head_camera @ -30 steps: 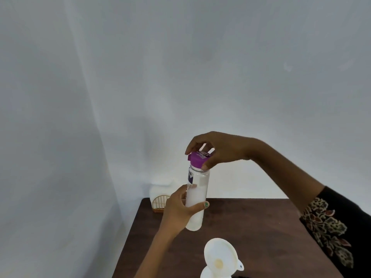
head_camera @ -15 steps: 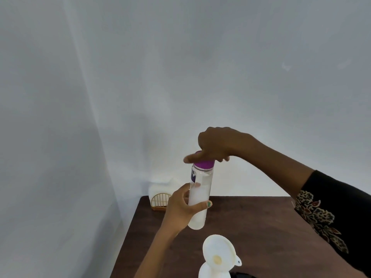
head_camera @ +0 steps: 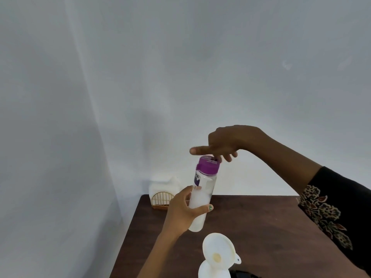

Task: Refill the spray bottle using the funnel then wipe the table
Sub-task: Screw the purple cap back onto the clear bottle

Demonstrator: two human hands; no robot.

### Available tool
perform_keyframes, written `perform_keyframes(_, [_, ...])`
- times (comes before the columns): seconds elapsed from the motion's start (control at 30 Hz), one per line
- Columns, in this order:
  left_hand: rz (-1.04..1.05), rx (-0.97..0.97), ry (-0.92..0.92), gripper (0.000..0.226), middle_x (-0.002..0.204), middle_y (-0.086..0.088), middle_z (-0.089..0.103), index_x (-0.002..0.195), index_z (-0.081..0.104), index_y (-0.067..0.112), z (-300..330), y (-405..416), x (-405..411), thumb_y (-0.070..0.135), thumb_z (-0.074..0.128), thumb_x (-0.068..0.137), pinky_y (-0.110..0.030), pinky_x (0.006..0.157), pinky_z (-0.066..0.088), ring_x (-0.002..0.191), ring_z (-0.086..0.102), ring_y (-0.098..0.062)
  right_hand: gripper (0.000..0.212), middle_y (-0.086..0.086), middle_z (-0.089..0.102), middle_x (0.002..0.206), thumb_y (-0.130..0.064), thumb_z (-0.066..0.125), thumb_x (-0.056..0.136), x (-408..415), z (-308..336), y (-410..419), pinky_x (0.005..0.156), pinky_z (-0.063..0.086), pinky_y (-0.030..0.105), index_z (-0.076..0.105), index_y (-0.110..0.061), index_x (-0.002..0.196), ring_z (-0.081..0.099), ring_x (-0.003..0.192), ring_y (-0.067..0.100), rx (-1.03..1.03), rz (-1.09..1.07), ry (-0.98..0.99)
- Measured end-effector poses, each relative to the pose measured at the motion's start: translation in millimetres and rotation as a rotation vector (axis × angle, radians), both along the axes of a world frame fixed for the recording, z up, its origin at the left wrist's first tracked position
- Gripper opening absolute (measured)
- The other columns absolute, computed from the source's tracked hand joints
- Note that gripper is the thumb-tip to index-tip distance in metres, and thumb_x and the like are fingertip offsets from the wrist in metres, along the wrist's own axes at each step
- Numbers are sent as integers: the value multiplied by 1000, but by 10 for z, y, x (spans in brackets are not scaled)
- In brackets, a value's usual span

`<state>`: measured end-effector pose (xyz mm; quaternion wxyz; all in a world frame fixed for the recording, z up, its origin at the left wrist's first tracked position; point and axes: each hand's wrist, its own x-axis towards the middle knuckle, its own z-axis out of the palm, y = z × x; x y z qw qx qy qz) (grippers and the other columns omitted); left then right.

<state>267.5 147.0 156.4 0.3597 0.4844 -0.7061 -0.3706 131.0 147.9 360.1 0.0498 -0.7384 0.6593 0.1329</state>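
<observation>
the left hand (head_camera: pixel 181 212) is wrapped around the middle of a clear bottle (head_camera: pixel 200 199) and holds it up above the brown surface (head_camera: pixel 261 227). the bottle leans a little and has white liquid in its lower part. its purple cap (head_camera: pixel 207 165) is on top. the right hand (head_camera: pixel 224 142) floats just over the cap, with loose fingers and one finger pointing out; it grips nothing. below the bottle, a white funnel (head_camera: pixel 217 252) sits in a white spray bottle (head_camera: pixel 212 272). behind the bottle, a gold wire holder (head_camera: pixel 161 200) stands in the corner of the surface.
</observation>
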Motion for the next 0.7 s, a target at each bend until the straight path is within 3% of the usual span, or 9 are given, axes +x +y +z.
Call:
perform_keyframes(0.07, [26,12,18,64,125,5,58,126,48,28,-22,-8,7,44,77,71,-28,87,53,102,59,-12,77,8,71,82,-71,24,87,-6,14,1,70,45,31,69,-9,87,62,67,20,-69,3,-21])
perform_keyframes(0.17, [36,15,25,64,125,4,59,126,48,28,-30,-24,18,44,77,70,-28,86,53,100,59,-12,36,0,63,112,-47,51,92,-37,44,14,78,45,25,61,-24,118,58,87,13,-65,209,-218])
perform_keyframes(0.23, [48,23,20,65,124,5,58,126,48,29,-28,-33,15,45,77,70,-30,88,53,103,59,-13,42,-5,56,121,-28,65,87,-29,39,29,79,48,24,54,-33,127,59,86,9,37,297,-312])
perform_keyframes(0.33, [51,18,27,58,116,10,55,117,46,35,-13,-26,11,43,77,70,-25,84,51,99,57,-11,26,4,65,99,-36,64,87,21,-32,22,64,51,24,62,-21,109,60,62,12,7,232,-249])
perform_keyframes(0.43, [49,8,47,54,111,12,55,112,44,37,-16,-15,23,41,78,70,-22,79,50,96,57,-9,61,3,64,70,-63,34,91,63,-79,-2,61,41,28,56,-11,66,57,60,18,-255,131,6])
perform_keyframes(0.5, [54,10,56,54,110,13,55,112,45,37,-25,-18,38,41,78,70,-20,77,50,95,58,-9,62,-2,60,67,-64,31,91,52,-94,-29,65,39,30,52,-14,61,56,67,19,-336,153,-23])
perform_keyframes(0.6, [59,9,36,60,117,8,58,120,49,32,-45,-35,43,42,78,69,-26,83,53,99,59,-12,30,-5,61,96,-50,53,90,2,-69,-34,74,43,27,64,-23,94,57,92,17,-169,281,-266])
perform_keyframes(0.67, [73,19,25,63,120,7,57,124,49,29,-49,-42,32,42,78,70,-32,89,53,103,59,-14,36,-5,53,121,-37,64,86,-5,-64,-19,83,46,26,56,-31,121,55,104,15,-2,353,-324])
perform_keyframes(0.7, [80,20,20,63,118,9,55,125,48,29,-46,-42,30,42,77,70,-32,89,52,103,58,-14,41,-5,52,122,-34,67,85,-10,-79,-20,83,49,27,54,-33,124,56,103,15,50,347,-316])
